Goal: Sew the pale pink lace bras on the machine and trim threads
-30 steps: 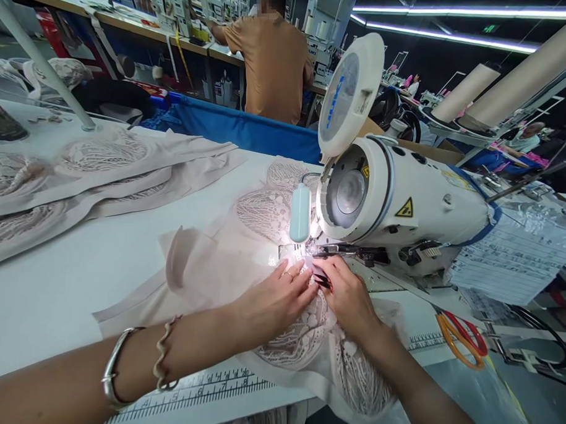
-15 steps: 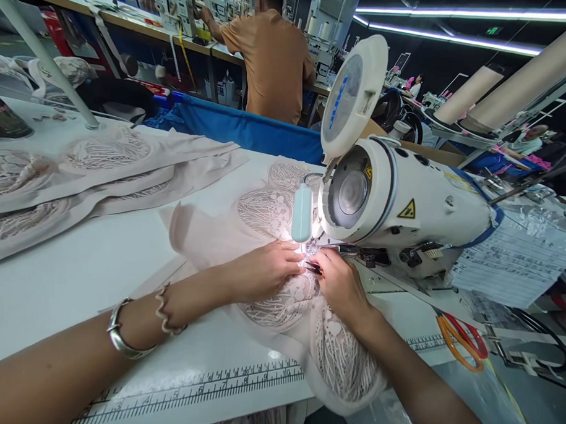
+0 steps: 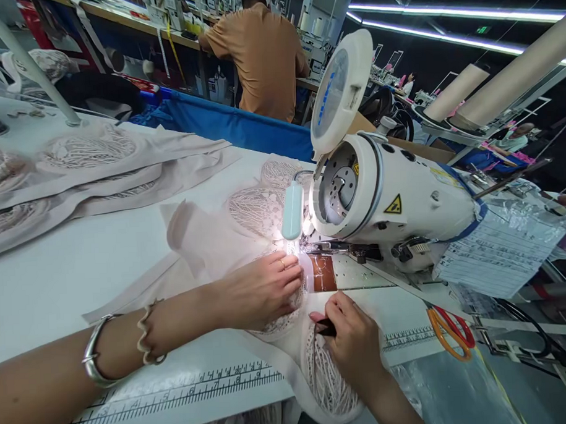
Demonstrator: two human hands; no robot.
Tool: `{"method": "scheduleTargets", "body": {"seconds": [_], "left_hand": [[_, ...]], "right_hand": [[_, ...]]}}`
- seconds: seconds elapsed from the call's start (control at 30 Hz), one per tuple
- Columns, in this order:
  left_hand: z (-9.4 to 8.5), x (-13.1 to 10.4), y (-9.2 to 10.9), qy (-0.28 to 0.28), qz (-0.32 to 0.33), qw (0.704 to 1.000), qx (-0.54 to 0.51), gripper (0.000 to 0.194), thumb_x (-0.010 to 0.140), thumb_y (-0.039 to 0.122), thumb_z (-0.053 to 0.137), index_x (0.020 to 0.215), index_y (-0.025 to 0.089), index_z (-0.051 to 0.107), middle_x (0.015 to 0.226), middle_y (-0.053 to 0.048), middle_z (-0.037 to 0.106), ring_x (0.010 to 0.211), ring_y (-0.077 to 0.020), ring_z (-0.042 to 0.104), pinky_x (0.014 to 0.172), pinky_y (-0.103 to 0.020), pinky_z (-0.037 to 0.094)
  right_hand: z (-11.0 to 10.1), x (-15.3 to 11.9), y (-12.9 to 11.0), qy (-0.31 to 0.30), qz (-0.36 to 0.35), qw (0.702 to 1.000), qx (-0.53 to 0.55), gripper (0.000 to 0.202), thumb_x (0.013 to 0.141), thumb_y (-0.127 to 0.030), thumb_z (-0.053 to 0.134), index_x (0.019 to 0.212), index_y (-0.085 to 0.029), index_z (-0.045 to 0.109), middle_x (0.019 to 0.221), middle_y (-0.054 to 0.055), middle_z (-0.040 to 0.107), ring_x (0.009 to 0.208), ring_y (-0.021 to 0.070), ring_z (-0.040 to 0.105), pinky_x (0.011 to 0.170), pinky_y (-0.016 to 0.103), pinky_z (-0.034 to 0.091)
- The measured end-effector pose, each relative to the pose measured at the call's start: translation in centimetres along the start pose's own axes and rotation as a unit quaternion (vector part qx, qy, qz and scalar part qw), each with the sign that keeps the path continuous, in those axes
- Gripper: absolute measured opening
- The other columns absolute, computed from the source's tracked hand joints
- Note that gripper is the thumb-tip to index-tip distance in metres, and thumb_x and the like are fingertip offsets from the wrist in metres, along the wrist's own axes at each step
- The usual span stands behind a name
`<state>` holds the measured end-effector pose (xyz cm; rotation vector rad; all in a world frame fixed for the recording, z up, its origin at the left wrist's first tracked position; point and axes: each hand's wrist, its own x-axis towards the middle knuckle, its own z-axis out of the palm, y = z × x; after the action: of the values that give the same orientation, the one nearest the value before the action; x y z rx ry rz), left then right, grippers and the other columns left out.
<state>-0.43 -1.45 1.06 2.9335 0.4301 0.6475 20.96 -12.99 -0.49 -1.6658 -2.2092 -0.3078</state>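
A pale pink lace bra (image 3: 328,380) lies across the white table beneath the sewing machine (image 3: 400,183), one cup hanging over the front edge. My left hand (image 3: 262,290) rests flat on the lace just in front of the needle area, fingers stretched out and side by side. Closer to the front edge, my right hand (image 3: 355,336) is closed around a small dark tool (image 3: 325,327); my fingers hide most of it, so its exact kind is unclear. That hand is over the nearer cup. A small light-green lamp (image 3: 292,211) shines on the lace beside the needle.
More lace bras (image 3: 96,175) lie in a pile at the left. A printed ruler (image 3: 215,387) runs along the front edge. Orange and red-handled scissors (image 3: 449,333) lie at the right. Behind the table are a blue cloth bin (image 3: 243,130) and a seated person (image 3: 266,58).
My right hand has drawn back from the needle area toward the front edge with the dark tool. My left hand has shifted slightly forward. A brown plate now shows beside the needle area.
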Motion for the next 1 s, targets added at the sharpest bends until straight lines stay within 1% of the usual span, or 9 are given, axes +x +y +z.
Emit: {"method": "scheduleTargets", "body": {"seconds": [0.07,0.1,0.17,0.27,0.33,0.47,0.7,0.87,1.0], "left_hand": [[0.1,0.2,-0.3,-0.005,0.027,1.0,-0.01,0.017,0.101,0.022,0.051,0.097,0.017,0.067,0.104,-0.009,0.071,0.098,-0.023,0.063,0.095,-0.04,0.047],[0.2,0.3,-0.4,-0.004,0.033,0.999,-0.015,0.02,0.102,0.016,0.047,0.098,0.017,0.067,0.104,-0.009,0.071,0.098,-0.0225,0.063,0.095,-0.04,0.047],[0.2,0.4,-0.5,-0.003,0.032,0.999,-0.021,0.027,0.102,0.011,0.041,0.102,0.017,0.067,0.102,-0.008,0.072,0.096,-0.0215,0.065,0.096,-0.04,0.048],[0.1,0.5,-0.5,-0.007,0.032,0.999,-0.029,0.027,0.104,0.018,0.041,0.103,0.018,0.068,0.098,-0.007,0.073,0.095,-0.0216,0.065,0.095,-0.041,0.049],[0.0,0.5,-0.5,-0.007,0.032,0.999,-0.031,0.028,0.105,0.024,0.042,0.1,0.019,0.069,0.097,-0.007,0.073,0.095,-0.0219,0.065,0.095,-0.041,0.048],[-0.1,0.5,-0.6,0.002,0.027,0.999,-0.031,0.026,0.104,0.026,0.046,0.095,0.019,0.069,0.098,-0.007,0.072,0.097,-0.0227,0.063,0.096,-0.041,0.045],[-0.2,0.4,-0.8,0.009,0.008,1.0,-0.023,0.025,0.104,0.024,0.045,0.092,0.019,0.067,0.1,-0.006,0.07,0.098,-0.0227,0.059,0.096,-0.04,0.038],[-0.4,0.3,-1.0,-0.016,0.01,1.0,-0.007,0.029,0.106,0.034,0.041,0.1,0.02,0.065,0.094,-0.006,0.07,0.098,-0.0244,0.06,0.096,-0.042,0.035],[-0.5,0.2,-1.1,-0.007,0.002,1.0,0.009,0.029,0.105,0.038,0.042,0.105,0.021,0.065,0.102,-0.007,0.07,0.107,-0.0272,0.059,0.099,-0.046,0.033]], "right_hand": [[0.2,0.8,1.0,0.01,-0.031,0.999,0.018,0.032,0.102,-0.028,0.048,0.071,-0.021,0.054,0.062,0.0,0.059,0.056,0.016,0.056,0.056,0.029,0.034],[0.2,1.4,1.5,0.004,-0.033,0.999,0.025,0.026,0.1,-0.026,0.048,0.076,-0.02,0.058,0.06,-0.001,0.06,0.054,0.0158,0.056,0.055,0.029,0.034],[-0.1,2.9,2.6,-0.036,-0.026,0.998,0.034,0.015,0.094,-0.019,0.051,0.099,-0.019,0.066,0.061,-0.003,0.066,0.053,0.0156,0.058,0.054,0.028,0.033],[-0.7,5.0,3.4,-0.147,-0.035,0.988,0.016,0.06,0.079,-0.008,0.055,0.135,-0.029,0.059,0.071,-0.006,0.075,0.058,0.0157,0.064,0.055,0.027,0.032],[-0.9,6.0,3.4,-0.204,-0.037,0.978,-0.018,0.078,0.073,-0.006,0.055,0.145,-0.035,0.052,0.074,-0.006,0.077,0.06,0.017,0.065,0.055,0.027,0.03],[-0.7,6.8,3.1,-0.242,-0.026,0.968,-0.062,0.079,0.072,-0.008,0.056,0.147,-0.032,0.052,0.076,0.0,0.078,0.063,0.0204,0.066,0.054,0.03,0.028],[-0.7,7.8,3.2,-0.266,-0.017,0.963,-0.028,0.075,0.077,-0.009,0.055,0.149,-0.031,0.05,0.088,0.001,0.08,0.074,0.0217,0.069,0.06,0.03,0.035],[-1.1,8.4,3.4,-0.279,-0.016,0.96,0.006,0.067,0.081,-0.012,0.054,0.144,-0.033,0.056,0.108,0.001,0.079,0.096,0.0227,0.07,0.072,0.029,0.043],[-1.1,8.6,3.5,-0.289,-0.005,0.957,-0.002,0.071,0.079,-0.01,0.053,0.146,-0.033,0.053,0.107,0.001,0.079,0.095,0.0234,0.07,0.072,0.029,0.044]]}}
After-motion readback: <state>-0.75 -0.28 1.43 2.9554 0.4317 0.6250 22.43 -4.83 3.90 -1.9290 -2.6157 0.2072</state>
